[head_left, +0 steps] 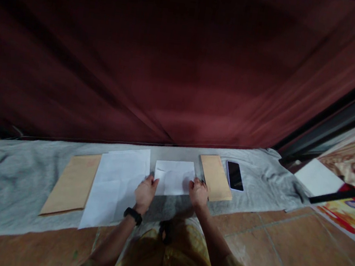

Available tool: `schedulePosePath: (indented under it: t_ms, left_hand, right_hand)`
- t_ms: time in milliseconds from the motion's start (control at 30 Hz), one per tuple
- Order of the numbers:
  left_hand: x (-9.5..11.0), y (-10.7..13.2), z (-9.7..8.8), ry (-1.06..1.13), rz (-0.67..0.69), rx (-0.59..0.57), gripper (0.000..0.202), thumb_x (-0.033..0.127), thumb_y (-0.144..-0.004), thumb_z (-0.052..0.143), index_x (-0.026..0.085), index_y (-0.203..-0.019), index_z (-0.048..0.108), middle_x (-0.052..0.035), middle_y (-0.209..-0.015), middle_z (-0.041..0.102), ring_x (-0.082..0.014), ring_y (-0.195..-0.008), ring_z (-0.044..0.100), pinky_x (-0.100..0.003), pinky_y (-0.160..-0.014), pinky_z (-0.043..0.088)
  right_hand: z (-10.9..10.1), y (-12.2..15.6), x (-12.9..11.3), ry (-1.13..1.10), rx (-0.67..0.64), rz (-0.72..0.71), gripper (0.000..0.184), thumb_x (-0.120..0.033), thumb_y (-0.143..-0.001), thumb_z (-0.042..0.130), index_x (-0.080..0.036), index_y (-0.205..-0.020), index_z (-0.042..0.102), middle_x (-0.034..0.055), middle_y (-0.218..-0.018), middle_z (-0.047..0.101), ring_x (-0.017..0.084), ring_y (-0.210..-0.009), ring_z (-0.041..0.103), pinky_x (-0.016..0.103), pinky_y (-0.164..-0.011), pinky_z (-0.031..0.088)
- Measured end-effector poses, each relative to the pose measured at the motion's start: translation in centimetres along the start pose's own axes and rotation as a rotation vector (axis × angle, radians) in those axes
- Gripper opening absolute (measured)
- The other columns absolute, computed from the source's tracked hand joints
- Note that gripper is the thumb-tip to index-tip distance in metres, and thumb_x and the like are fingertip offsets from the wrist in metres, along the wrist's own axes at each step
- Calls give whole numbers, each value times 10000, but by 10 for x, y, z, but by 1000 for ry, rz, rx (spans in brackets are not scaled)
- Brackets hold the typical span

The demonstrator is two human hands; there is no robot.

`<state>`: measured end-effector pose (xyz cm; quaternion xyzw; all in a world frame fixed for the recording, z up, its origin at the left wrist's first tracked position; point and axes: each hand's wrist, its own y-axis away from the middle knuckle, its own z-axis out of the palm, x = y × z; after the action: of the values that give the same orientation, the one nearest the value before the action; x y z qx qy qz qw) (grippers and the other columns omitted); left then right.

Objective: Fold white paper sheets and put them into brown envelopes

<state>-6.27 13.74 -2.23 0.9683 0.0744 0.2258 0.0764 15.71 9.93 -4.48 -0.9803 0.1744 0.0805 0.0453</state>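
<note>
A folded sheet of white paper (174,179) lies in front of me on the grey cloth. My left hand (145,192), with a black watch (132,216) on the wrist, grips its left edge between thumb and fingers. At the opposite edge my right hand (198,193) closes on the paper, fingers curled. Just left of the folded sheet is a stack of larger white sheets (113,185), close to my left hand. A narrow brown envelope (216,180) lies beside my right hand, partly behind its fingers.
Farther left sits a larger brown envelope (73,184). A phone (235,175) with a dark screen lies at the right. The grey cloth (263,180) covers a low ledge before a dark red curtain (184,85). Dark metal bars (335,115) and a printed sheet (354,215) stand rightward.
</note>
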Motion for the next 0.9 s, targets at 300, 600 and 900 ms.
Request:
schedulePosePath:
  t_ms: [300,600,900]
  left_hand:
    - [-17,-4,-2,276,89,-50,387,512,-935,454,200,-777,619,19,-651,610,-149,-643,583,-246,-601,399]
    - [-18,-4,0,271,62,-56,244,389,-870,552,216,-715,624,3,-656,651,-163,-656,611,-257,-619,393]
    - [-8,-11,-1,156,-11,-59,233,402,-907,546,219,-813,656,-30,-745,711,-190,-724,670,-261,-611,390]
  right_hand:
    - [2,-6,-1,-15,-27,9,221,-286,-996,502,-155,-1046,673,150,-976,752,248,-947,702,338,-865,443]
    - [7,-11,-3,-13,-28,15,220,-273,-997,491,-142,-1072,650,152,-926,752,250,-918,715,317,-789,480]
    - [10,-21,-7,6,5,58,280,-269,-997,471,-101,-1119,658,180,-951,754,253,-910,734,306,-759,517]
